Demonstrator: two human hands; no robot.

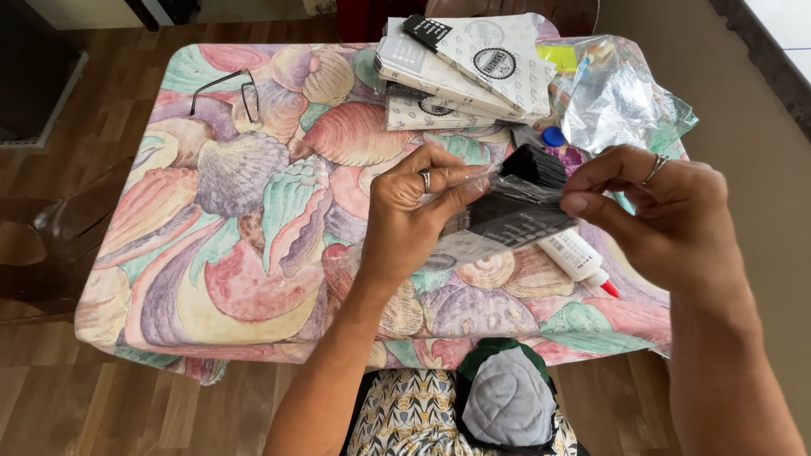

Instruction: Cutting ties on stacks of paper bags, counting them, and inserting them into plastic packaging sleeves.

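Between both hands, above the table (253,211), is a black bundle in a clear plastic bag (515,203). Left hand (405,219) pinches the bag's left end with closed fingers (452,181); right hand (659,215) pinches its right end between thumb and forefinger. Just under the bag lies a white glue bottle (579,257). Behind it sit white packets (465,67), and glasses (224,89) lie far left.

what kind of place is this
Probably a home craft spot: a small table in a seashell-print cloth on wood flooring, with stacked paper packets, a glue bottle and eyeglasses.
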